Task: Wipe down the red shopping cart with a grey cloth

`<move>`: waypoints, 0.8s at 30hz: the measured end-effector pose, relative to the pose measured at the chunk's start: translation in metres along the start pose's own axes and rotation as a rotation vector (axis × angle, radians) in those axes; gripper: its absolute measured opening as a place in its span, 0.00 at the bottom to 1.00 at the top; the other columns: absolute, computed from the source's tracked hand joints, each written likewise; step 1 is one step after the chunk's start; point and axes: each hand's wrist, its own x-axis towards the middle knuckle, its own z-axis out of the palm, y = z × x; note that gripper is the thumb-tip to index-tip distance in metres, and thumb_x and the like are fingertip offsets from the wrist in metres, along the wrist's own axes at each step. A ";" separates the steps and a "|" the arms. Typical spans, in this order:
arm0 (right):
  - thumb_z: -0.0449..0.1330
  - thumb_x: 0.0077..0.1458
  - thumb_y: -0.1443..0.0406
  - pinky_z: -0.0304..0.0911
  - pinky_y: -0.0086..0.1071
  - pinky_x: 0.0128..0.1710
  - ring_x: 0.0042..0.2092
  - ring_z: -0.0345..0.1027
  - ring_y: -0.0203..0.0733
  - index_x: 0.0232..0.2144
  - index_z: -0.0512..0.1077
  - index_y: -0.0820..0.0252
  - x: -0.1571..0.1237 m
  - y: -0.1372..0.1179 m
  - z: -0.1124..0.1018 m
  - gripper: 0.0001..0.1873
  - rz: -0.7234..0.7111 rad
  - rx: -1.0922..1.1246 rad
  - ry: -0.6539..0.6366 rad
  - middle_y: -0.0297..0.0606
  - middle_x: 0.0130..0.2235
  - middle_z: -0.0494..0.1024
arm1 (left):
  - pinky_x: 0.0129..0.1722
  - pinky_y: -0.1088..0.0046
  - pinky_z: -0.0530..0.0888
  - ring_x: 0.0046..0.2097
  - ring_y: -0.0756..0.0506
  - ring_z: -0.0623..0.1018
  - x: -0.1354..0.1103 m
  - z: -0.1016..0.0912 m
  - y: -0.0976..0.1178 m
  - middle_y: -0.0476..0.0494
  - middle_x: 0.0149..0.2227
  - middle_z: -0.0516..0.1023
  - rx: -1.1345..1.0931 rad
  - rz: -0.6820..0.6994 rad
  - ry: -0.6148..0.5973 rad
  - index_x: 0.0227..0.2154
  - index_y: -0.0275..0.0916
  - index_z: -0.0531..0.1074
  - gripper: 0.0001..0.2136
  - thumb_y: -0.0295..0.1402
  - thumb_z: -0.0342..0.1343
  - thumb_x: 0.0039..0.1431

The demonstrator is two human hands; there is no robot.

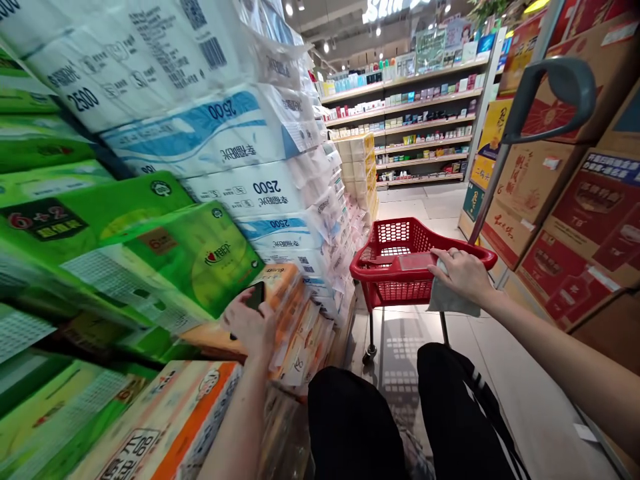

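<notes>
My left hand (251,327) is closed around a dark smartphone (257,295), right beside the orange tissue packs (281,283). Just behind it leans a green tissue pack (215,257) with a red heart logo. At the right, my right hand (464,275) lies over the handle of a red shopping cart (395,293), fingers bent over the bar. A light grey cloth (447,299) hangs from under that palm, partly hidden by it.
White and blue tissue packs (260,187) form a tall stack on the left. Cardboard cartons (530,193) line the right side, near a grey trolley handle (590,93). Product shelves (425,90) stand at the back. Tiled floor (430,207) lies beyond the cart.
</notes>
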 end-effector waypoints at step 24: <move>0.43 0.60 0.50 0.61 0.38 0.48 0.53 0.63 0.48 0.58 0.57 0.63 -0.010 0.050 -0.001 0.31 -0.267 0.241 -0.111 0.48 0.55 0.67 | 0.56 0.62 0.59 0.56 0.44 0.66 -0.037 0.044 0.164 0.40 0.54 0.68 -0.484 0.541 -0.379 0.52 0.39 0.62 0.16 0.32 0.42 0.62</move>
